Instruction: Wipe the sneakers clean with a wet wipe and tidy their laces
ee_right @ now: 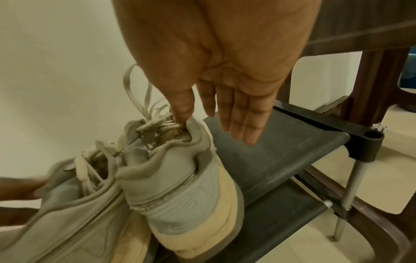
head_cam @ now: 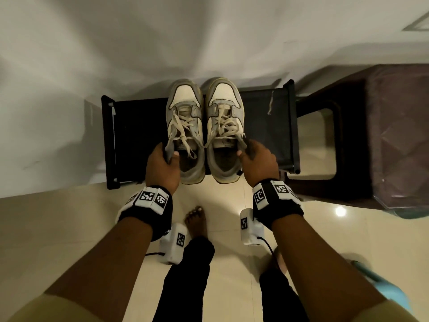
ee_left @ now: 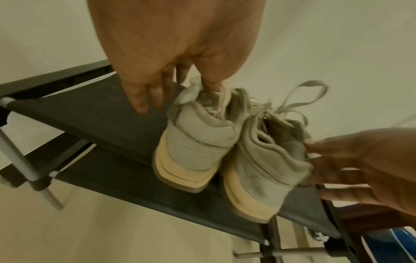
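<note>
**Both hands on the sneakers at the shoe rack**

Nearest the camera are two bare forearms, each with a black wrist strap carrying white marker blocks; below them a bare foot [head_cam: 196, 220] stands on the glossy cream floor [head_cam: 69, 228]; a light blue object [head_cam: 383, 284] shows blurred at the lower right edge.

The left hand [head_cam: 162, 167] holds the left sneaker [head_cam: 185, 129] at its collar, thumb inside the opening and fingers down the outer side; in the left wrist view the thumb dips into the shoe while the other fingers [ee_left: 144, 99] lie fairly straight along the outside. The right hand [head_cam: 258, 160] holds the right sneaker [head_cam: 225, 129] the same way, thumb tucked into the collar, its fingers [ee_right: 238, 113] extended beside the outer wall; so each hand pinches one shoe between thumb and fingers.

The two sneakers are grey and off-white with yellowed soles; they sit side by side, touching, toes pointing away toward the wall, heels overhanging the front edge of the top shelf of a black shoe rack [head_cam: 267, 117]; their pale laces [head_cam: 183, 126] lie loose and tangled over the tongues, one loop standing up.

The rack has dark fabric shelves and grey metal legs; a lower shelf shows in the wrist views; a short pale strand [head_cam: 270, 103] hangs on the top shelf near its right end. To the right stands a dark brown plastic stool [head_cam: 371, 135]; behind everything is a plain white wall [head_cam: 116, 43].
</note>
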`<state>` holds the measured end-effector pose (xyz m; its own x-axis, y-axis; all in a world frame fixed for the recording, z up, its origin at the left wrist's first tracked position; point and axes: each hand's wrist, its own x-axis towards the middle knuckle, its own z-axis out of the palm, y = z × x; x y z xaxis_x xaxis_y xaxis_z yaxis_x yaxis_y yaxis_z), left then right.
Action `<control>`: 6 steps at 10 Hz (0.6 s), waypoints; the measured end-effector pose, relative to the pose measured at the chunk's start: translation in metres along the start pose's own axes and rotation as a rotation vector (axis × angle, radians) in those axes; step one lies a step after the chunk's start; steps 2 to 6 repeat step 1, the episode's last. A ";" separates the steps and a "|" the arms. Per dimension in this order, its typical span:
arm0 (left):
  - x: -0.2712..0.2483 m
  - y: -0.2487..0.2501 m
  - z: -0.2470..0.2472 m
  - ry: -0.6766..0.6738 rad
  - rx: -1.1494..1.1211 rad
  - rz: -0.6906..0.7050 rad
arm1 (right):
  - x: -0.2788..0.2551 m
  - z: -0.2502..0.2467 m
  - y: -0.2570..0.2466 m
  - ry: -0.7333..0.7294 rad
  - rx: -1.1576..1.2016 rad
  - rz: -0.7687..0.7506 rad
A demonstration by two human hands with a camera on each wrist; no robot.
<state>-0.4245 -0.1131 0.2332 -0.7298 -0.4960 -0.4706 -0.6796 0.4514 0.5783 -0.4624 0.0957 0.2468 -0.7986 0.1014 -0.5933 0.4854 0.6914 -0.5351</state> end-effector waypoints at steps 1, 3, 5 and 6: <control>-0.028 0.017 0.003 0.093 0.018 0.086 | -0.014 -0.012 0.001 0.055 0.028 0.011; -0.028 0.017 0.003 0.093 0.018 0.086 | -0.014 -0.012 0.001 0.055 0.028 0.011; -0.028 0.017 0.003 0.093 0.018 0.086 | -0.014 -0.012 0.001 0.055 0.028 0.011; -0.028 0.017 0.003 0.093 0.018 0.086 | -0.014 -0.012 0.001 0.055 0.028 0.011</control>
